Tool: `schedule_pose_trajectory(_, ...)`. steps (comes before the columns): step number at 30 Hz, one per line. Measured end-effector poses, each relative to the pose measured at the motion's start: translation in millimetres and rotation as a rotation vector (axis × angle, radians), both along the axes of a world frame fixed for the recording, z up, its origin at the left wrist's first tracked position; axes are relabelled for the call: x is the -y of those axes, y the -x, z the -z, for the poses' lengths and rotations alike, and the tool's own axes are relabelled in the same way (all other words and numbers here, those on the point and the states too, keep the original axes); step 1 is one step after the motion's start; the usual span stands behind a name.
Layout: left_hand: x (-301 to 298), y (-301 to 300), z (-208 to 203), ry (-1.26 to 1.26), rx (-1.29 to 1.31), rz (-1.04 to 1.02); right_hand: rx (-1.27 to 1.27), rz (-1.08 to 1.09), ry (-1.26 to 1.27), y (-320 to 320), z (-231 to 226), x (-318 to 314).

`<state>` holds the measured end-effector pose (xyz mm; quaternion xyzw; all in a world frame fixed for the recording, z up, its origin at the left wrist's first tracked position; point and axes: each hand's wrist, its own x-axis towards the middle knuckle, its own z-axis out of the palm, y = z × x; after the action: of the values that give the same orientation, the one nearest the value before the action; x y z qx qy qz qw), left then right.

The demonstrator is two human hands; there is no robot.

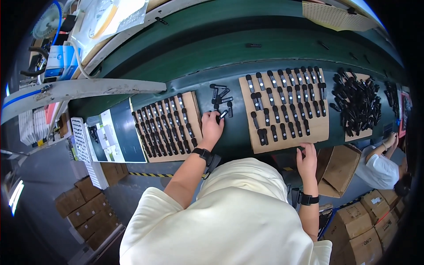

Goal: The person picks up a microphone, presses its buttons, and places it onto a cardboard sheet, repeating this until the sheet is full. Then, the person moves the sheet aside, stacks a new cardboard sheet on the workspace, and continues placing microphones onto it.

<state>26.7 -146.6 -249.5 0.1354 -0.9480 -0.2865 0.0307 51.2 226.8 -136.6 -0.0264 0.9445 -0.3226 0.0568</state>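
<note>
Slim black microphone-shaped unit (223,114), round-headed, pinched in the narrow grip of the left hand (212,128) near the near edge of the smooth dark-green counter (237,132), just right of the left cardboard sheet (192,106). Right hand (308,160) at the near edge of the right cardboard sheet (282,145), matte brown and bearing rows of similar units; fingers curled narrow, cannot tell whether on anything. Loose cluster (215,94) lies beyond the left hand; tangled black heap (357,104) toward the counter's right end.
</note>
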Motion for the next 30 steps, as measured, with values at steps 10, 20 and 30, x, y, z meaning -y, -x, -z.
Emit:
schedule_pose_trajectory(10, -1.9, 0.2, -11.8, -0.014, -0.037, -0.034, -0.028, -0.018, 0.017, -7.3, -1.4, 0.6)
schedule_pose_trajectory(20, -19.4, 141.0, -60.3, -0.092, -0.346, 0.109, -0.041, -0.03, -0.009, 4.0, -12.0, 0.6)
schedule_pose_trajectory(30, -15.7, 268.0, -0.5, 0.072, -0.23, 0.221, 0.053, 0.063, -0.052, -5.9, -20.5, -19.3)
